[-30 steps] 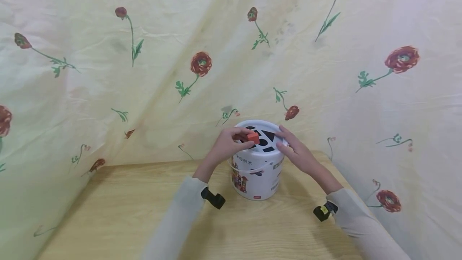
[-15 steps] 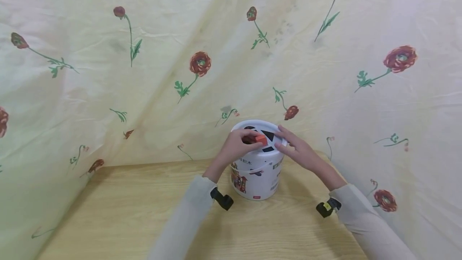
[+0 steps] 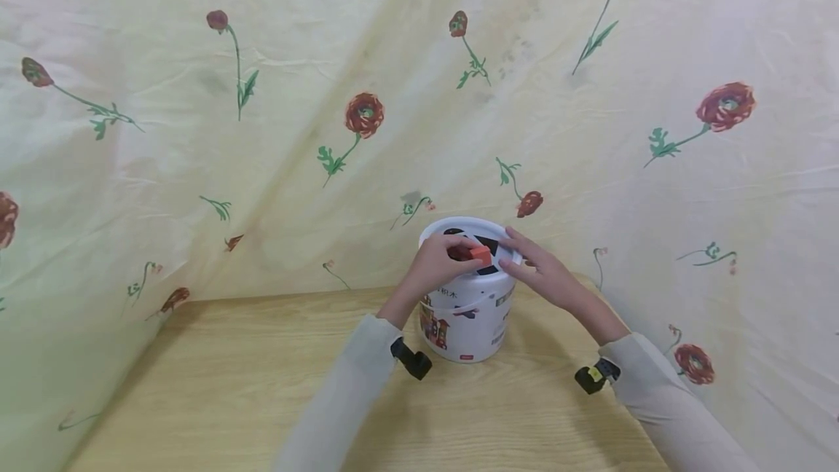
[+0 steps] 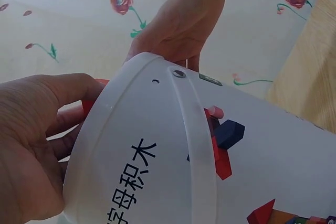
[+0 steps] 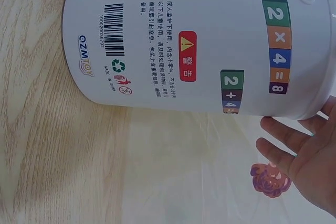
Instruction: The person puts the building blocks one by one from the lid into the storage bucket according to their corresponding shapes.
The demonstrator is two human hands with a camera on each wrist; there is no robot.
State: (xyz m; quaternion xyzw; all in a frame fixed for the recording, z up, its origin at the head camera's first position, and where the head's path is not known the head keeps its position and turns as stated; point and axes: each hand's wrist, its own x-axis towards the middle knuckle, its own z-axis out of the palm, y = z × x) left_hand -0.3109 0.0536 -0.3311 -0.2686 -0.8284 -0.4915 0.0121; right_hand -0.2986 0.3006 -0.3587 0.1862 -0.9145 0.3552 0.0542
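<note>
A white toy-block bucket (image 3: 467, 330) stands upright on the wooden table, its lid (image 3: 473, 225) pierced by dark shaped holes. Between thumb and fingers, my left hand (image 3: 435, 264) pinches a red block (image 3: 481, 256) close over the lid, covering some of the holes. Only a bit of that red block (image 4: 88, 107) shows past the rim in the left wrist view. My right hand (image 3: 542, 277) rests on the right side of the lid's rim with its fingers fairly straight. In the right wrist view, the fingers of the right hand (image 5: 310, 156) touch the bucket's upper side.
A thin white carrying handle (image 4: 202, 177) hangs across the bucket's front. Behind and beside the wooden table (image 3: 262, 370) hangs a pale cloth (image 3: 275, 166) printed with red flowers. The bucket stands near the table's back right, close to the cloth.
My left hand has shifted to the right across the lid, bringing the pinched red block from the left-hand holes toward the right-hand ones. The right hand has stayed at the rim.
</note>
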